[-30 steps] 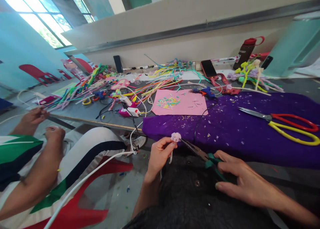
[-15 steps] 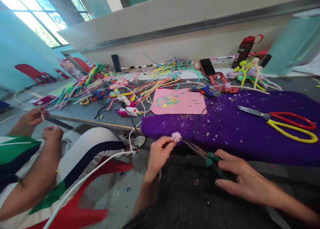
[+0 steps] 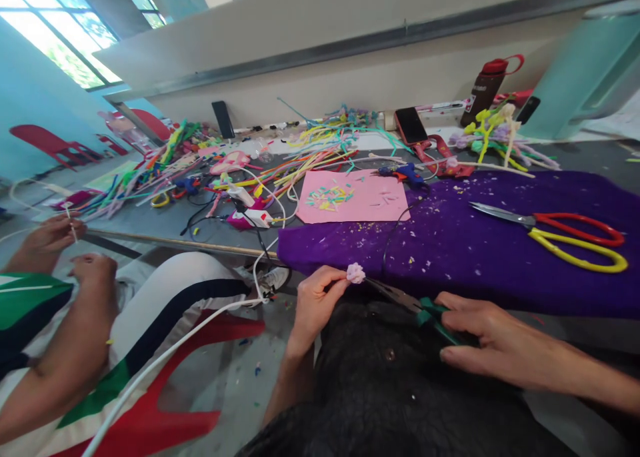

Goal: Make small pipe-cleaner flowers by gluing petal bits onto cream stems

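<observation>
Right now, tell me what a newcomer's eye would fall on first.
Probably the large metal scissors with red and yellow handles, lying on the bright purple cloth at right. Next, at lower centre, the small fluffy lilac flower in the left hand, close to the green-handled metal pliers in the right hand.

A: "Describe the flower [image 3: 355,273]."
B: "From where I stand: one small piece, pale lilac-pink and fuzzy, its rounded lobes bunched into a compact head. It is raised at near centre, pinched along its left side by the left hand [image 3: 316,304]."
A: "And the pliers [image 3: 413,304]?"
B: "Long-nose type: narrow metal jaws, green handles. Held aslant, nose directed left and far, handles right and near, within the grip of the right hand [image 3: 483,338]."
A: "Tip position?"
B: "Just beside the flower's right edge. I cannot tell whether they touch."
</observation>
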`<state>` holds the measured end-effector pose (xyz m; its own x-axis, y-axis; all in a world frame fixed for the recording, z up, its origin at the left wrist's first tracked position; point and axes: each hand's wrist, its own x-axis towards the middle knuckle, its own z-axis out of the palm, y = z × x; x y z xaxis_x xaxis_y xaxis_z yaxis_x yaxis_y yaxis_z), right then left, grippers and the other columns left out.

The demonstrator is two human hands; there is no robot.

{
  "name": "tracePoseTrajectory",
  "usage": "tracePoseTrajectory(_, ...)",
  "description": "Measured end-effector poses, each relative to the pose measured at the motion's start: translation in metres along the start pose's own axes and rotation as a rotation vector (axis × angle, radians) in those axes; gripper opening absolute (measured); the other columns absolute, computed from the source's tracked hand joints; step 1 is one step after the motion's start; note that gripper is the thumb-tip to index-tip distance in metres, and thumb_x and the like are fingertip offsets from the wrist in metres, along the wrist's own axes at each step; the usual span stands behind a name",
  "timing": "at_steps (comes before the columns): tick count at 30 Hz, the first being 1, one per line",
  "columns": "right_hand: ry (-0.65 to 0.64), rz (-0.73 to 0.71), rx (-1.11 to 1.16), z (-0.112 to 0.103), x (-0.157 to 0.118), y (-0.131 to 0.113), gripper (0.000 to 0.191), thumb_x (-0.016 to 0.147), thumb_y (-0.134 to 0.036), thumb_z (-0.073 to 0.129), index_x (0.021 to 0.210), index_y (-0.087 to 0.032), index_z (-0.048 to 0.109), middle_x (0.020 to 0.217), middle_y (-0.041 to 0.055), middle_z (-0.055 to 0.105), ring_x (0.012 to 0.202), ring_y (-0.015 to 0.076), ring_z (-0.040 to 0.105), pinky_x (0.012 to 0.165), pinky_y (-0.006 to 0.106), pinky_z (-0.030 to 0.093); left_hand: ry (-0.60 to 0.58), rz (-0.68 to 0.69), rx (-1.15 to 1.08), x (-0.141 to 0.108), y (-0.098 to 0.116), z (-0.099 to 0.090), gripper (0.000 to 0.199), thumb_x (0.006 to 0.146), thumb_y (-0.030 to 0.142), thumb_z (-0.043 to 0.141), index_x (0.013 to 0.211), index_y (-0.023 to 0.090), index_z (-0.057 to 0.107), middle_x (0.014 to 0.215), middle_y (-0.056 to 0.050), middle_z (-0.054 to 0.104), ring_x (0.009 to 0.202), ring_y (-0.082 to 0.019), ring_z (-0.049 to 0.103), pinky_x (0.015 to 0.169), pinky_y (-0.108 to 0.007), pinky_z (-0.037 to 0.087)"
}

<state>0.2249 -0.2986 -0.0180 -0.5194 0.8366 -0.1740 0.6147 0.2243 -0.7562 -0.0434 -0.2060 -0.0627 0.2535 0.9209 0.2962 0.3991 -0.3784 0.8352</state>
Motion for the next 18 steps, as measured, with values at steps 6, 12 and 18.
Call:
tracePoseTrajectory(6,-0.037,0.019,-0.082,-0.01,0.0,0.0,0.023,0.083,-0.03,0.053,0.064,-0.017,0.048,0.081,0.001,0.051,0.073,0.0136,0.052,0.064,0.025,0.039,-0.07,0.112,0.112,0.001,0.0,-0.001,0.014,0.08,0.021,0.056,0.082,0.023,0.07,0.081,-0.004,0.067,0.076,-0.016,0.06,0.072,-0.026,0.044)
tracePoseTrajectory(12,-0.046,0.012,-0.113,-0.016,0.004,0.0,0.023,0.081,-0.028,0.054,0.063,-0.017,0.047,0.081,0.0011,0.05,0.071,0.0136,0.051,0.064,0.027,0.038,-0.114,0.193,0.2,0.001,0.001,-0.004,0.016,0.08,0.021,0.057,0.088,0.024,0.07,0.085,-0.005,0.067,0.079,-0.016,0.061,0.074,-0.026,0.045)
tracePoseTrajectory(18,-0.019,0.008,-0.18,-0.022,0.009,-0.003,0.026,0.079,-0.032,0.056,0.061,-0.017,0.045,0.079,0.001,0.048,0.07,0.0142,0.049,0.062,0.027,0.036,-0.095,0.143,0.187,0.002,-0.002,-0.002,0.015,0.081,0.024,0.055,0.084,0.022,0.07,0.082,-0.004,0.067,0.077,-0.015,0.06,0.073,-0.025,0.045)
